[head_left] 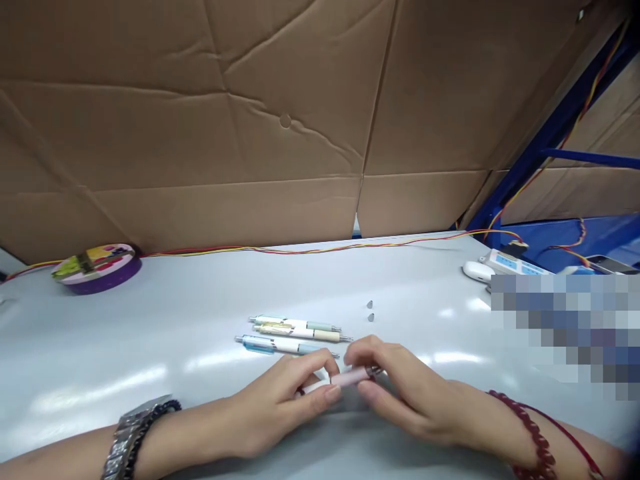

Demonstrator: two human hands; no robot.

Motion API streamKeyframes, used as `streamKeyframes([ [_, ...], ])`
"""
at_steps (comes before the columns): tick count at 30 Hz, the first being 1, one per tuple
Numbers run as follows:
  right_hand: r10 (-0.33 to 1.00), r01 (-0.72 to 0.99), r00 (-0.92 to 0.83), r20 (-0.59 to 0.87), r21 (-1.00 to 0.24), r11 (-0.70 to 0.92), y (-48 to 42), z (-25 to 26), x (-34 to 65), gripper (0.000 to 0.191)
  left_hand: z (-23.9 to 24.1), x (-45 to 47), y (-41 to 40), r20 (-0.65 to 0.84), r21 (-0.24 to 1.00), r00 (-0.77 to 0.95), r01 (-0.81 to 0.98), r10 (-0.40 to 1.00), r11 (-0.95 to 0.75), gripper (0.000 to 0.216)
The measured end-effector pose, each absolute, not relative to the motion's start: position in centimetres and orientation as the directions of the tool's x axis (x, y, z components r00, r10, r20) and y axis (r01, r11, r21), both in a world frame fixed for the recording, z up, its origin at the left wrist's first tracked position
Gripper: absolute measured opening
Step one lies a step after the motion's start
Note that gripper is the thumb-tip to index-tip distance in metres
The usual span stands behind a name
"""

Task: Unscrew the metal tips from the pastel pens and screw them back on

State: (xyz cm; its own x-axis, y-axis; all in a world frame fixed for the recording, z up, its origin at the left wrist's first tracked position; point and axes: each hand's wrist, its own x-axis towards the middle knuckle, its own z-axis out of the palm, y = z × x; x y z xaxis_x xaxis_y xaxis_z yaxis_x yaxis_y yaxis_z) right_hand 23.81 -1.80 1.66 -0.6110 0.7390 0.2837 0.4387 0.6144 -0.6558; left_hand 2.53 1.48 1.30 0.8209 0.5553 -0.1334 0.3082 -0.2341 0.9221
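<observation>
A pink and white pen (351,377) lies level between my two hands, low over the near part of the table. My left hand (280,403) is closed around its white barrel, thumb in front and fingers behind. At the pen's metal tip end, my right hand (417,393) has its thumb and fingers closed about it. Just beyond are three similar pens lying side by side: a green and white pen (295,323), a yellow and white pen (305,332) and a blue and white pen (285,345). Two small metal cones (370,305) rest behind my right hand.
On the left stands a round purple tin (103,283) with a colourful top. Red and yellow wires (300,251) run along the table's back edge, under a cardboard wall (200,147). To the right are a white power strip (515,262) and a white rounded device (477,271).
</observation>
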Motion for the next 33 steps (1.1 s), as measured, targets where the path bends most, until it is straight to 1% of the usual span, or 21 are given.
streamKeyframes([
  [2,0.767,0.465,-0.583,0.267,-0.664,0.585,-2.2,1.9,24.0,0.012,1.3,2.5,1.5,-0.153,0.918,0.814,0.327,0.56,-0.224,0.03],
  [5,0.799,0.465,-0.56,0.219,-0.715,0.522,-2.2,2.2,24.4,0.01,1.4,2.5,1.5,-0.176,0.932,0.815,0.319,0.553,-0.173,0.031],
  [9,0.798,0.353,-0.588,0.132,-0.846,0.4,-1.6,2.4,24.7,0.009,1.2,2.5,1.5,-0.207,0.949,0.822,0.3,0.531,-0.095,0.034],
  [11,0.806,0.298,-0.576,0.135,-0.884,0.361,-1.1,2.3,24.8,0.007,1.1,2.4,1.6,-0.215,0.956,0.829,0.287,0.517,-0.063,0.035],
  [12,0.817,0.28,-0.55,0.173,-0.883,0.376,-0.9,2.1,24.8,0.007,1.1,2.4,1.6,-0.218,0.958,0.831,0.281,0.512,-0.048,0.035],
  [14,0.814,0.258,-0.487,0.315,-0.839,0.48,-0.4,1.8,24.9,0.007,1.0,2.5,1.7,-0.225,0.959,0.832,0.28,0.508,-0.033,0.034],
  [16,0.766,0.25,-0.447,0.462,-0.758,0.603,-0.2,1.7,24.9,0.005,1.0,2.5,1.7,-0.22,0.959,0.826,0.28,0.52,-0.04,0.035],
  [18,0.715,0.249,-0.459,0.528,-0.696,0.674,-0.2,1.8,24.9,0.005,1.0,2.5,1.6,-0.2,0.961,0.823,0.27,0.532,-0.058,0.036],
  [20,0.693,0.267,-0.497,0.523,-0.668,0.695,-0.5,2.4,25.0,0.011,1.1,2.5,1.5,-0.183,0.964,0.83,0.257,0.526,-0.069,0.036],
  [25,0.669,0.312,-0.614,0.418,-0.65,0.693,-0.9,4.0,25.5,0.022,1.1,2.4,1.5,-0.165,0.963,0.841,0.25,0.515,-0.1,0.033],
  [33,0.697,0.331,-0.546,0.466,-0.644,0.69,-0.5,4.0,26.1,0.018,1.4,2.4,1.5,-0.205,0.959,0.828,0.277,0.521,-0.064,0.033],
])
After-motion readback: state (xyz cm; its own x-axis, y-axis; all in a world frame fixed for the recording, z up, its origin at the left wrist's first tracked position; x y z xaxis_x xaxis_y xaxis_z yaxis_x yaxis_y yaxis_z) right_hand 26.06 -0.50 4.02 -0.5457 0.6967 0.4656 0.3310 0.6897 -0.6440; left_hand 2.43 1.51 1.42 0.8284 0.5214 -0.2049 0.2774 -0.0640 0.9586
